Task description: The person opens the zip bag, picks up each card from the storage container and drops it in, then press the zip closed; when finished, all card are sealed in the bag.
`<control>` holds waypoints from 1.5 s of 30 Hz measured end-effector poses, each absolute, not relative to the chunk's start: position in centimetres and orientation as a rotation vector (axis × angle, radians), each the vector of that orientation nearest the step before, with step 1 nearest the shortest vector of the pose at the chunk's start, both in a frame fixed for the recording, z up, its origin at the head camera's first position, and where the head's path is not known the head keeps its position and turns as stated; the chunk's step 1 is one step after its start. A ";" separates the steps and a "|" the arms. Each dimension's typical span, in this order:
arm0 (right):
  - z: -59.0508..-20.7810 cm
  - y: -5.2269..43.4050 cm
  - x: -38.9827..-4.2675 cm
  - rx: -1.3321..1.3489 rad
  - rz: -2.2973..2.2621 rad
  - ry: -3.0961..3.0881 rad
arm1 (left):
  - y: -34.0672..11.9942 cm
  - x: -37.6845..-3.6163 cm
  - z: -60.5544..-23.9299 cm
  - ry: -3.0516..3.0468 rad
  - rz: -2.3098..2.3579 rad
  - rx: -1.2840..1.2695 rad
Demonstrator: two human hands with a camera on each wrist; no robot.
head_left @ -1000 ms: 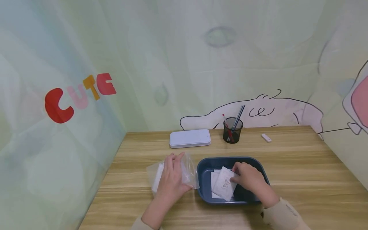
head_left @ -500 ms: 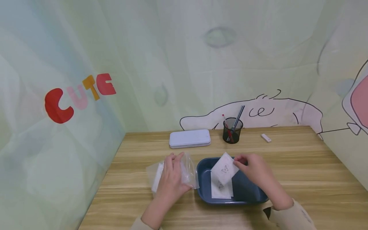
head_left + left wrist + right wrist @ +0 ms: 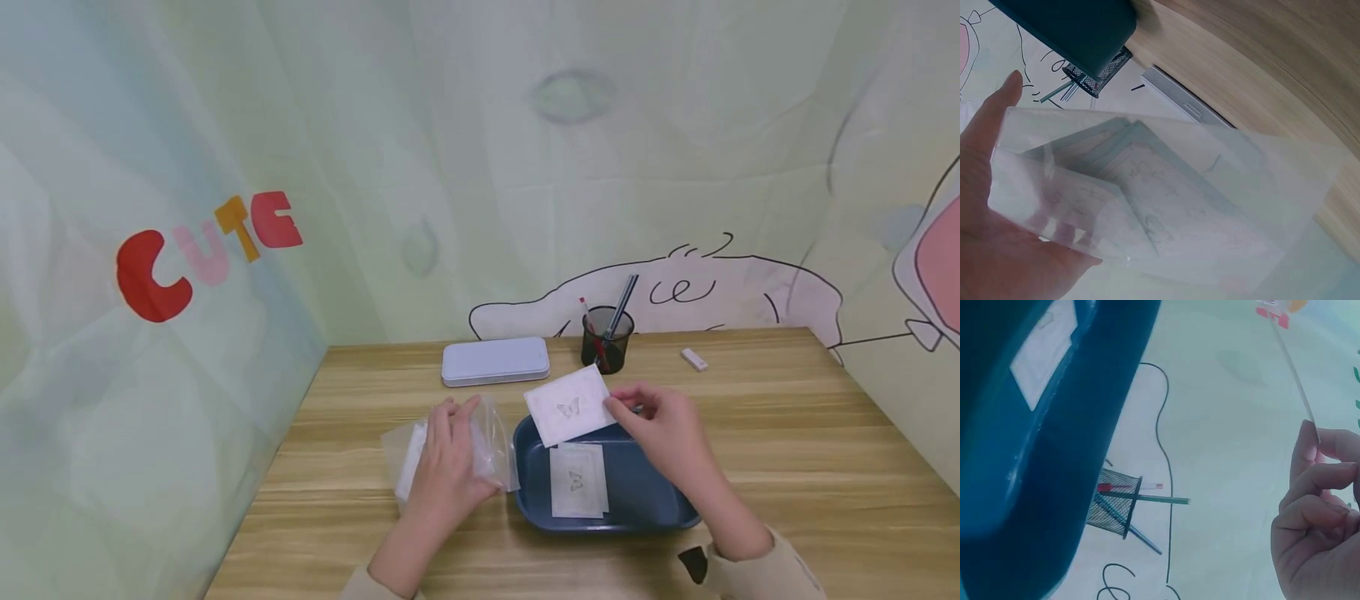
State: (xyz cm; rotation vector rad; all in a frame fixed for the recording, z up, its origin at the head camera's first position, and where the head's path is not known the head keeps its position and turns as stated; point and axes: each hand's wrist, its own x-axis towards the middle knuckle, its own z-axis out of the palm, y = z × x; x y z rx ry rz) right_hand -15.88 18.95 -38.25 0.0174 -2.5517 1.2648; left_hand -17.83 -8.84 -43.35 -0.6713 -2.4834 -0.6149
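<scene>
My right hand (image 3: 647, 417) pinches a white card with a butterfly drawing (image 3: 568, 406) and holds it in the air above the far rim of a dark blue tray (image 3: 652, 500). Another butterfly card (image 3: 577, 480) lies flat in the tray. My left hand (image 3: 450, 454) holds a clear plastic bag (image 3: 491, 446) with white cards inside, on the table left of the tray. In the left wrist view the bag (image 3: 1147, 206) lies across my fingers (image 3: 991, 131). In the right wrist view my curled fingers (image 3: 1316, 506) pinch the card's edge (image 3: 1294, 375) beside the tray (image 3: 1047, 456).
A white flat case (image 3: 495, 361) lies at the back of the wooden table (image 3: 787, 442). A black mesh pen cup (image 3: 606, 340) with pens stands beside it, and a small white eraser (image 3: 693, 359) lies further right. Cloth walls close in on the left and behind.
My right hand has lifted the butterfly card out of the tray and carried it up and back over the far rim. The left hand and bag have stayed still.
</scene>
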 end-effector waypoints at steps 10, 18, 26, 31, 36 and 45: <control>-38.3 17.3 -15.8 0.068 1.499 -2.521 | -8.8 -17.8 -43.3 -2.466 -0.621 -0.665; -39.2 15.5 -16.0 0.078 1.580 -2.526 | -8.7 -17.9 -43.2 -2.462 -0.638 -0.686; -39.7 14.5 -16.1 0.031 1.763 -2.495 | -8.6 -17.7 -43.1 -2.475 -0.630 -0.684; -40.3 13.8 -16.0 0.032 1.835 -2.480 | -8.5 -17.6 -43.1 -2.494 -0.629 -0.675; -41.3 13.1 -16.2 0.056 1.853 -2.458 | -8.5 -17.5 -43.1 -2.515 -0.645 -0.664; -41.4 11.2 -16.2 0.190 1.846 -2.490 | -8.6 -17.7 -43.2 -2.478 -0.638 -0.693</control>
